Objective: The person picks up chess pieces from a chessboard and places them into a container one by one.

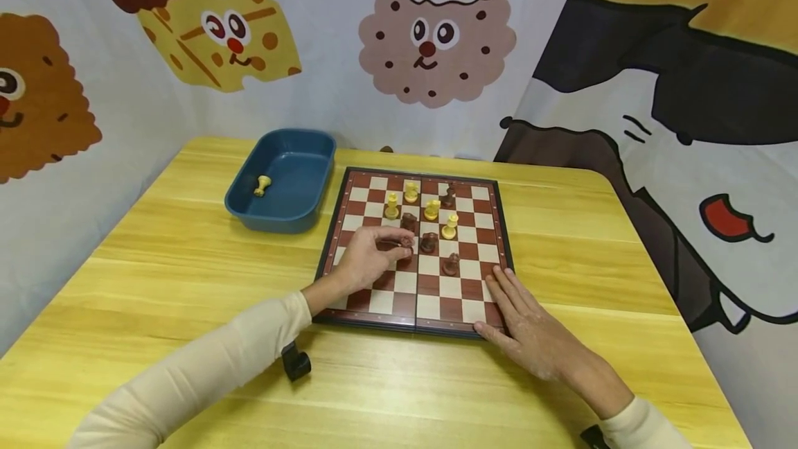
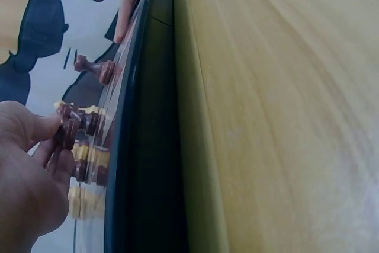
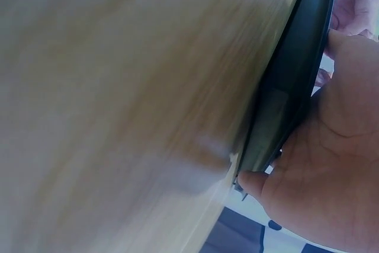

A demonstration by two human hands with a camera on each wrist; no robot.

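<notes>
A red-and-white chessboard point(image 1: 393, 302) with a black rim lies on the table. Over its left half, my left hand point(image 1: 364, 258) pinches a dark brown chess piece point(image 2: 69, 130) between thumb and fingers. Just beyond stands a brown chess piece point(image 1: 408, 221), and to the right are a brown knight point(image 1: 429, 242) and another brown piece point(image 1: 451, 264). Several cream pieces, such as the one at far left point(image 1: 391, 206), stand farther back beside a brown piece point(image 1: 448, 196). My right hand point(image 1: 530, 328) rests with extended fingers on the board's front right corner, its thumb at the near edge.
A blue plastic bin point(image 1: 280, 222) stands left of the board, with one cream chess piece point(image 1: 262, 186) lying inside. The yellow wooden table point(image 1: 156, 283) extends around the board. A curtain with cartoon prints point(image 1: 324, 54) hangs behind the table.
</notes>
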